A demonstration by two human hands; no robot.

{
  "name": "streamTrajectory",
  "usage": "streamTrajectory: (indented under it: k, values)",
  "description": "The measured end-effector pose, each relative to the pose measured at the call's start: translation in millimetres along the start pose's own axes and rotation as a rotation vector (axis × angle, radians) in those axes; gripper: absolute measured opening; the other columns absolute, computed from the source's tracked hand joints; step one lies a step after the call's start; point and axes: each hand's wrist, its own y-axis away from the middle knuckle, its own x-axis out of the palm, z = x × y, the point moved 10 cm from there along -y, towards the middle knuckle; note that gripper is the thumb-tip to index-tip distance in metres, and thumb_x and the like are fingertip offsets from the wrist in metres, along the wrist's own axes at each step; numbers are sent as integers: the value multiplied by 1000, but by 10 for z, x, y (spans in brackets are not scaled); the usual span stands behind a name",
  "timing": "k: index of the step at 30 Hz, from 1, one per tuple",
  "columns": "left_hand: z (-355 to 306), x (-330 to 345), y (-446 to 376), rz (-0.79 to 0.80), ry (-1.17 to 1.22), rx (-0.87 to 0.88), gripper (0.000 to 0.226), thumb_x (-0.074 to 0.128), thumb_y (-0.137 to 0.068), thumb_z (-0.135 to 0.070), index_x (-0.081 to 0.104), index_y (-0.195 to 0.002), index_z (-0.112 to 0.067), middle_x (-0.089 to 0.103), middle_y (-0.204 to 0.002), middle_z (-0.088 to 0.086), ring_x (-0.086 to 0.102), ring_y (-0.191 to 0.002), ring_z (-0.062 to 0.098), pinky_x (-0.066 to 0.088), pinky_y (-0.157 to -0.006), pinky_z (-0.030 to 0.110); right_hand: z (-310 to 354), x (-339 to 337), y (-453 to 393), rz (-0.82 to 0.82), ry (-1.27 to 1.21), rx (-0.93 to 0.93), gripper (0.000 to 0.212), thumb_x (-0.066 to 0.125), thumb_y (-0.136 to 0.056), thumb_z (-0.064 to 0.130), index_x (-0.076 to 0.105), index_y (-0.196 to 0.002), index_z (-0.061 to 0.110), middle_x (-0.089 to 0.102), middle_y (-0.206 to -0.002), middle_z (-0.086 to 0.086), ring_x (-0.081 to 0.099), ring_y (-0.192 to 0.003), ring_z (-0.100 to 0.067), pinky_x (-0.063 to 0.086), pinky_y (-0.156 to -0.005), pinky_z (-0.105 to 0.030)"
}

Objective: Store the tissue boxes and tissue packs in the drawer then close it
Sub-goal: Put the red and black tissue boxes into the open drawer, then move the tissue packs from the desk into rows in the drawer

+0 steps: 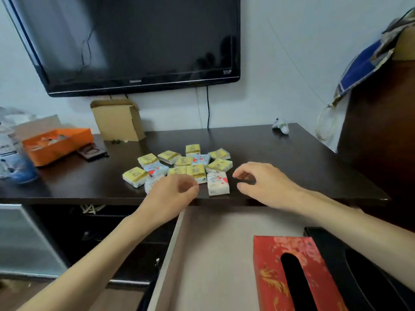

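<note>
Several small tissue packs (186,164), yellow ones and white ones with red hearts, lie clustered near the front edge of the dark table (280,158). A white heart pack (217,184) sits closest to the edge. My left hand (170,196) hovers over the cluster's front left with fingers curled and nothing in it. My right hand (262,184) reaches in from the right, fingers apart, empty, just beside the white pack. Below, the drawer (213,243) stands open; a red tissue box (294,274) and a black tissue box (359,265) lie in its right half.
An orange box (58,142) and a plastic bag (11,149) sit at the table's left, a cardboard box (118,118) at the back. A television (134,41) hangs on the wall. A dark cabinet (381,131) stands at the right.
</note>
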Motion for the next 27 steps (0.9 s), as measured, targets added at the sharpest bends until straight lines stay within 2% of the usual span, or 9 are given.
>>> streamTrajectory:
  k: [5,8,11,14,16,20,23,25,27]
  values:
    - [470,-323,-197,-182,-194,-33,20,58,-90,-35,73,-103,-31,74,-99,-14,66,-84,3,57,-73,32,221,313,-353,75,2,-83,42,68,-91,43,64,-131,31,54,-121,20,50,-124,-9,47,-100,-37]
    - [703,-354,-330,-196,-241,-59,24,61,-88,-34,73,-108,-29,71,-110,-10,64,-95,8,51,-73,29,258,438,-440,103,45,-93,34,67,-86,55,65,-116,39,56,-125,21,46,-119,-5,48,-98,-40]
    - [717,-269,-507,-153,-233,-14,24,64,-87,-33,71,-110,-30,67,-119,-8,61,-108,12,53,-83,32,223,472,-503,111,84,-80,28,63,-84,61,66,-98,37,58,-111,22,47,-107,-3,50,-91,-39]
    - [674,-112,-736,-24,-304,21,35,66,-86,-39,66,-119,-31,59,-133,-6,49,-125,16,44,-96,34,166,437,-561,136,204,-96,29,62,-86,64,63,-100,38,60,-108,22,49,-105,-3,51,-87,-36]
    - [720,-34,-886,74,-334,18,42,68,-85,-44,64,-124,-28,58,-135,-4,47,-126,17,41,-100,36,96,394,-587,167,274,-91,29,60,-85,66,60,-102,42,61,-111,20,50,-105,-3,51,-87,-35]
    - [881,106,-1046,237,-357,3,38,70,-81,-52,68,-111,-29,62,-120,-5,54,-110,15,48,-90,36,-25,295,-640,205,359,-55,27,60,-81,65,60,-96,44,60,-109,21,50,-104,-3,50,-86,-35]
    - [960,172,-1110,294,-322,-16,35,74,-77,-53,63,-103,-33,59,-106,-7,56,-94,12,45,-72,31,170,251,-860,97,238,-75,25,60,-80,62,69,-90,41,64,-114,19,55,-113,-7,51,-91,-42]
    - [978,189,-1133,304,-297,-14,35,77,-74,-50,60,-100,-34,57,-102,-9,54,-88,9,41,-66,29,366,396,-1050,101,176,-119,24,66,-83,56,68,-102,41,63,-126,15,51,-128,-13,48,-97,-43]
    - [968,181,-1148,288,-290,12,35,79,-72,-49,59,-97,-34,57,-99,-10,53,-86,8,40,-63,28,528,663,-1199,203,235,-192,45,70,-85,49,62,-128,37,57,-131,14,45,-134,-15,44,-95,-39]
